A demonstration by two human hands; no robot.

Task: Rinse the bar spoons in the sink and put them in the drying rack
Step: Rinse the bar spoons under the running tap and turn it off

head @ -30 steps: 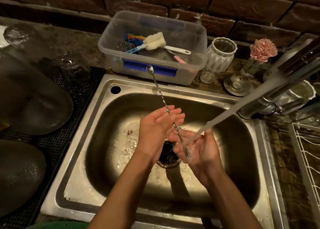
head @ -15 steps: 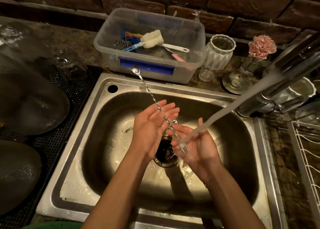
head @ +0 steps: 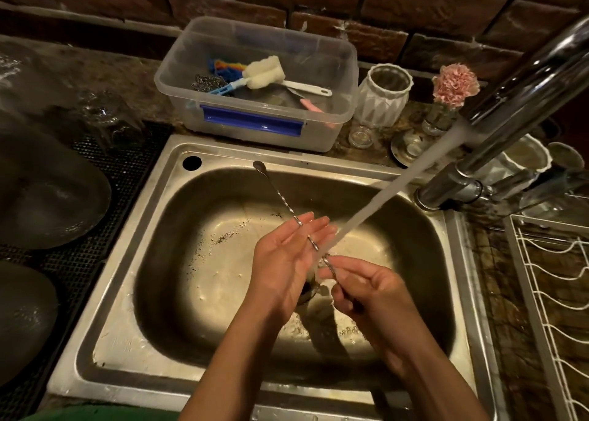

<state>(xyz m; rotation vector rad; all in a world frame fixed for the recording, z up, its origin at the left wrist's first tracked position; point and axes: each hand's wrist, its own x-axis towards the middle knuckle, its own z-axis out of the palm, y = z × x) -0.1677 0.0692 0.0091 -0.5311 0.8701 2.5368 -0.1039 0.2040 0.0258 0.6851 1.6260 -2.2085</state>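
Brick wall (head: 334, 31) runs along the back, w/ a dark stone tabletop (head: 127, 79) below it & a steel sink (head: 153, 216) set in the middle. Faucet (head: 522, 79) comes in from upper right; water stream (head: 398, 181) slants down-left into the basin & lands on the hands over the drain.

Bar spoon (head: 283, 200), twisted shaft, lies diagonally over the basin: bowl end up near the sink's back rim, lower end down in the right hand. Left hand (head: 283, 261) is flat & open, palm turned right, fingers straight, the shaft resting against the fingers. Right hand (head: 366, 290) is curled closed around the spoon's lower shaft, thumb & fingertips pinching it. Both hands sit close together, nearly touching, w/ the stream hitting where the shaft crosses the left fingers.

Behind the sink, touching its back edge: clear plastic tub (head: 338, 79) w/ blue latch, holding a sponge brush (head: 264, 76), steel scourer (head: 207, 82) & other bits. Just right of tub: white ribbed jar (head: 382, 98), then a pink flower (head: 455, 84) in a small glass. White wire drying rack (head: 561, 293) sits at far right, beside the sink; no spoon visible in the part that shows. Left side: black mesh mat (head: 95, 261) w/ upturned glassware, blurry.

Dark specks are scattered on the basin floor left of the drain.
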